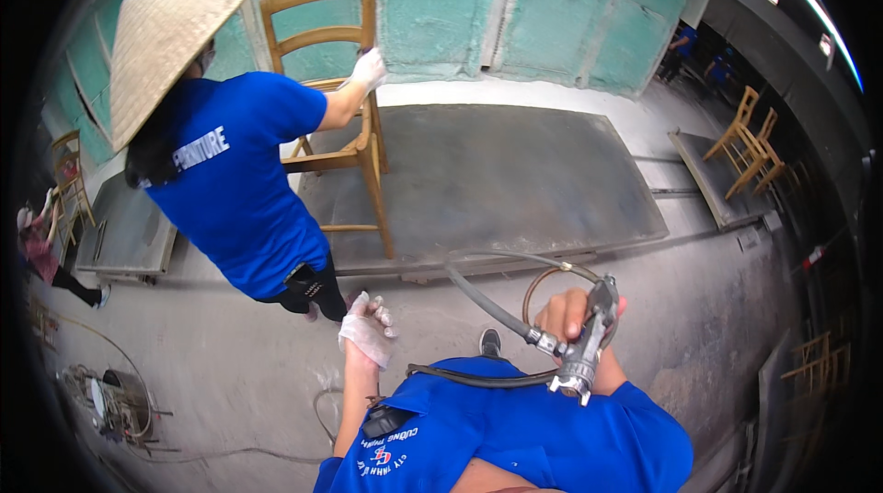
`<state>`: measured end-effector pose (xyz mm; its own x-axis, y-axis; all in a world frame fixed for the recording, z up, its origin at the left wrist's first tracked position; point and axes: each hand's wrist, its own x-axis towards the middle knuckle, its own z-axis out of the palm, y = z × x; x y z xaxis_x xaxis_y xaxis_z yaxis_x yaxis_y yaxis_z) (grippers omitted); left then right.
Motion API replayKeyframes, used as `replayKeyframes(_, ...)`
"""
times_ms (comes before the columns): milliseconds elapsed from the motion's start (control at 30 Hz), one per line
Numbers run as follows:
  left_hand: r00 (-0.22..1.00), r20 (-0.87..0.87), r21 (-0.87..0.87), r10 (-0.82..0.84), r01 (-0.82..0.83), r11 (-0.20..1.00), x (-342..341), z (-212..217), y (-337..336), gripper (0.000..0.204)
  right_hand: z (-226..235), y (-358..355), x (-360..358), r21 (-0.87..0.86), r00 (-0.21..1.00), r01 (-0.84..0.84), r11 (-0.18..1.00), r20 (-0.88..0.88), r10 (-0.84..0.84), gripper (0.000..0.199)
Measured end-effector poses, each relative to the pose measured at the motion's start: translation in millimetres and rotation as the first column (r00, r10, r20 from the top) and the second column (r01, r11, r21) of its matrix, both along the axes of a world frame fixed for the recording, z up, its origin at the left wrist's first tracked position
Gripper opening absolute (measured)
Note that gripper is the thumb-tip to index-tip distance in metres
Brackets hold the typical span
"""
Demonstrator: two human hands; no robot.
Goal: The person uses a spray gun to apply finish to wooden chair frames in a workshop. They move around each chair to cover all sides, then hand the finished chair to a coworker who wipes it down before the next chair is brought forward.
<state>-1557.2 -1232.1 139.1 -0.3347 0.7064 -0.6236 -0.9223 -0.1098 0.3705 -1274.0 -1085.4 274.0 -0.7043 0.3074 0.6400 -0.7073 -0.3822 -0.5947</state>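
Observation:
My right hand [563, 313] is wrapped round the handle of a metal spray gun [589, 346], held in front of my chest. A grey hose [492, 307] and a thinner brown hose join the gun at its fittings. To the left, my left hand [368, 329], in a thin whitish glove, is raised with its fingers loosely curled and apart. I see nothing in it. Ahead on the left, a co-worker in a blue shirt and conical hat grips a wooden chair [363, 157] with a gloved hand. The chair stands at a low grey platform [497, 185].
A green filter-like wall [570, 15] runs behind the platform. More wooden chairs [743, 148] stand on another platform at right. At lower left is pump-like equipment [115, 401] with hoses on the floor. Another person and chair [69, 171] are at far left.

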Motion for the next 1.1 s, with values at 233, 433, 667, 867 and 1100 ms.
replayKeyframes(233, 0.999, -0.045, -0.016, -0.012, 0.012, 1.000, 4, 4, 5, 0.028, 1, -4, 1, -0.058, 0.999, -0.031, 0.998, 0.005, 0.032, 0.081)
replayKeyframes(433, 0.999, -0.032, -0.015, 0.001, -0.002, 1.000, 1, 3, 1, 0.028, 6, -6, 0, 0.055, 0.988, -0.145, 0.988, 0.070, 0.141, 0.082)
replayKeyframes(667, 0.999, -0.021, -0.033, 0.040, -0.040, 0.999, 1, 2, 2, 0.030, 4, 1, -4, 0.049, 0.942, -0.314, 0.948, -0.108, 0.317, 0.080)
replayKeyframes(867, 1.000, 0.022, 0.001, 0.000, 0.000, 1.000, -3, 5, -2, 0.030, 9, 1, 2, 0.191, 0.970, -0.184, 0.964, 0.197, 0.146, 0.078)
replayKeyframes(1100, 0.999, 0.033, -0.003, -0.014, 0.014, 1.000, -4, 8, -6, 0.030, 5, 6, -3, 0.125, 0.950, -0.303, 0.945, 0.115, 0.289, 0.085)
